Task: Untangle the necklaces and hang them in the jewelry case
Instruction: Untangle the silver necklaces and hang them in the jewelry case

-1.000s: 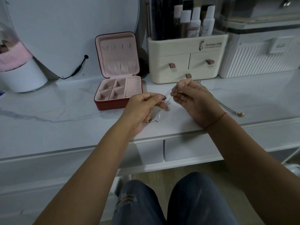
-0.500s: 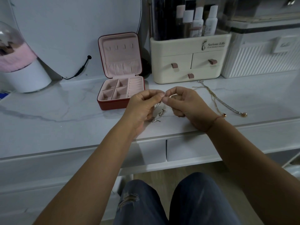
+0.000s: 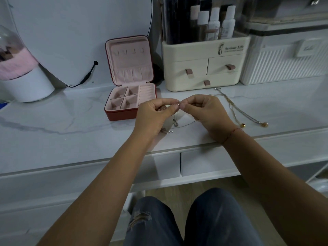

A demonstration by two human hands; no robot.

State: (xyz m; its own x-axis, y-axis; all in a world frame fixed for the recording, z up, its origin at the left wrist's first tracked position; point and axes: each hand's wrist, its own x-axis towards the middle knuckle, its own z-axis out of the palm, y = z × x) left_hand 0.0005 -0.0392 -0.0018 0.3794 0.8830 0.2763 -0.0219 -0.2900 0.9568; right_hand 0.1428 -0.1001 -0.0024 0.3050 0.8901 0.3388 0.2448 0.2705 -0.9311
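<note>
- Closest in: knees in blue jeans [image 3: 177, 219] under the table [image 3: 71, 139], both forearms reaching over its front edge.
- Left hand [image 3: 152, 114] and right hand [image 3: 205, 110] now fingertip to fingertip, drawn together since a second ago, when a gap lay between them and a short stretch of chain ran taut across it.
- Each grip narrow, thumb and forefinger pinched on the same spot of a thin silver necklace [image 3: 175, 121]; probably the clasp or a knot, too small to tell which.
- Rest of that necklace hanging from the pinch in a loose loop, tail lying on the table under the left wrist.
- Likely meaning: done with pulling strands apart, now on fine work at one point; hanging not yet begun.
- Just right of the right hand: two more necklaces [image 3: 245, 114] flat on the table, crossing each other, pendants near the front edge, seemingly unmoved.
- Beyond the left hand: jewelry case [image 3: 129, 110] open, lid upright, hooks bare, compartments holding nothing.
- Farthest: cream drawer organizer [image 3: 204, 68] with bottles, against the wall.
</note>
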